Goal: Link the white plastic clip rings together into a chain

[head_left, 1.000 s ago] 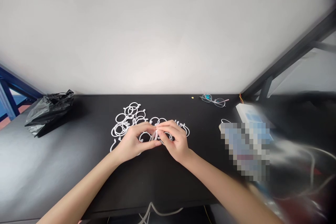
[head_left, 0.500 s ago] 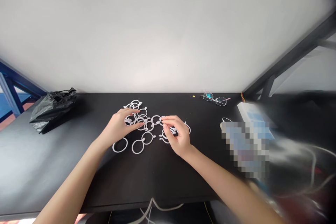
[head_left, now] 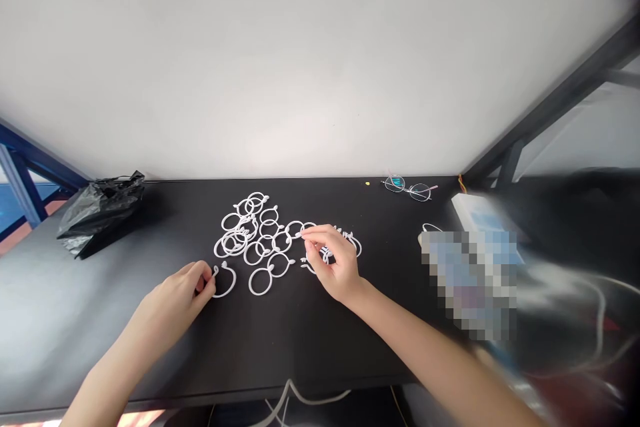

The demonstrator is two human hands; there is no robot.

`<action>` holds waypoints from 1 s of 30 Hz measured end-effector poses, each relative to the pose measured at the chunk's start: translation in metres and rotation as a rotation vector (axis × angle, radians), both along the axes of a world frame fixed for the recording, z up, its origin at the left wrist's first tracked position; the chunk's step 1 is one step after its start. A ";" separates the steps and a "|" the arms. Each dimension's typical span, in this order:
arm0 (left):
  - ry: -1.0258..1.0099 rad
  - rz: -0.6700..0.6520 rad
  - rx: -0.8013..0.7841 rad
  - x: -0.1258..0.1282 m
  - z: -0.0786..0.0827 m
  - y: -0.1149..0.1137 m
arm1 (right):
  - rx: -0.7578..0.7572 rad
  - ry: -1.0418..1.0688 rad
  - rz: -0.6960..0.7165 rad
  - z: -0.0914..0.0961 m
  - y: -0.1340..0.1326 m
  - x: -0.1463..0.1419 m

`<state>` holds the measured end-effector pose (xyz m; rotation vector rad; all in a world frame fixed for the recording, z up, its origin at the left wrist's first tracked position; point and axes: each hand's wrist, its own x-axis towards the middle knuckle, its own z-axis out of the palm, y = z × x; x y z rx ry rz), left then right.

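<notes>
My left hand [head_left: 193, 283] is closed at the left end of the pile, its fingertips pinching one side of a white curtain ring [head_left: 233, 284]. That ring shows a gap at its top, with a small knob at the end. Over the right part of the pile hovers my right hand [head_left: 336, 261], its thumb and fingers drawn together beside a flat-lying ring [head_left: 295, 229]; whether anything is between them I cannot make out. Several more white rings [head_left: 261, 281] lie overlapping between the hands, and others are partly hidden behind the right hand.
A crumpled black plastic bag [head_left: 103, 213] lies at the left of the black table [head_left: 280, 353]. Eyeglasses [head_left: 420, 192] rest near the wall. To the right are a white box [head_left: 467, 207] and a pixelated item [head_left: 465, 287]. A cable [head_left: 320, 401] hangs at the front edge.
My left hand has moved from above the pile down and left to the separate ring and closed on it, uncovering rings beneath. The right hand has barely shifted.
</notes>
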<state>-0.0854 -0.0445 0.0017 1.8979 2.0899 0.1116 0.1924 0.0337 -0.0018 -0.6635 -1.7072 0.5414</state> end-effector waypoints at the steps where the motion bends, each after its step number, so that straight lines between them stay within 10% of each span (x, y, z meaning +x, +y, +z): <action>1: -0.011 -0.006 0.015 0.000 -0.001 -0.001 | -0.002 0.004 0.001 0.000 0.000 0.000; 10: -0.441 -0.271 0.177 0.062 0.032 0.027 | -0.127 -0.049 0.212 -0.003 -0.002 -0.001; 16: -0.606 -0.430 0.298 0.096 0.025 0.058 | -0.322 0.032 0.164 0.004 0.001 0.002; 23: -0.846 -0.272 0.323 0.101 0.022 0.060 | -0.531 0.076 0.266 0.006 0.006 0.004; 30: -1.034 -0.270 0.122 0.098 0.013 0.054 | -0.380 0.026 0.207 0.001 0.001 0.001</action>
